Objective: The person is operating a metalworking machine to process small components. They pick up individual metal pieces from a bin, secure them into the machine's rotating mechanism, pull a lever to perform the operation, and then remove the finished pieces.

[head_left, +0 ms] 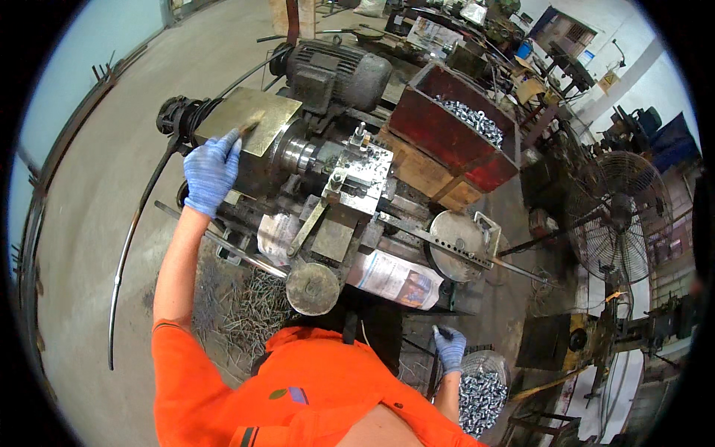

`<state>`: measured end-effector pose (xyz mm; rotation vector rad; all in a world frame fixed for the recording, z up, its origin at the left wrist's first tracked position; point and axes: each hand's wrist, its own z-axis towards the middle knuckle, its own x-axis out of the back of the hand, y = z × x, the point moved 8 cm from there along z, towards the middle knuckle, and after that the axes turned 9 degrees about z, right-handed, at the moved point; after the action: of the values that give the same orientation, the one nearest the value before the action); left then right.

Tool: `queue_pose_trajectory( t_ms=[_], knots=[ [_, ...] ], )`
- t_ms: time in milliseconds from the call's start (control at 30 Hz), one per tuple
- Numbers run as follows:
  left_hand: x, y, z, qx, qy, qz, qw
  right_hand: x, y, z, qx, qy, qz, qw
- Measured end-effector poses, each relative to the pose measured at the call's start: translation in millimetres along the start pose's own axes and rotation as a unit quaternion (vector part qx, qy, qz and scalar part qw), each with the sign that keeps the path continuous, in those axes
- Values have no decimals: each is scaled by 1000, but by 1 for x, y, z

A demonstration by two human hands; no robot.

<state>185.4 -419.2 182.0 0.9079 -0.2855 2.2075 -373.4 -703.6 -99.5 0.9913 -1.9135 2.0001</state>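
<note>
Your gloved left hand reaches, left of the upper centre, to the brass-coloured cover of the lathe; its fingertips are at a small brown piece, though whether they grip it cannot be told. Your gloved right hand, lower right of centre, has its fingers drawn together beside the wire basket of shiny metal fittings; whether it holds one is unclear. For sound practice, keep both knitted cuffs well clear of the bright cylindrical chuck. Note the chip-flecked steel slide, the scuffed red bin and the tangled, wiry swarf.
</note>
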Motion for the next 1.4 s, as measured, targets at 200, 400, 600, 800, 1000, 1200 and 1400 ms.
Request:
queue_pose_trajectory(
  t_ms=[200,400,600,800,1000,1200,1400],
  knots=[
    [-28,-18,-8,21,-101,0,995,7,4,-4,38,-3,-23,999],
    [5,-64,-31,127,-73,-65,987,32,-18,-1,70,33,-96,992],
    [10,-216,-106,242,-101,44,964,36,-128,33,166,15,-79,983],
    [54,-294,-158,296,-168,190,921,-48,-362,49,422,-80,-73,900],
    [81,-345,-238,359,-179,201,894,-202,-483,45,566,-190,-184,781],
    [78,-267,-297,460,-216,158,847,-299,-481,60,450,-281,-381,758],
    [76,-190,-275,457,-284,206,817,-303,-469,67,438,-292,-375,763]
  ],
)
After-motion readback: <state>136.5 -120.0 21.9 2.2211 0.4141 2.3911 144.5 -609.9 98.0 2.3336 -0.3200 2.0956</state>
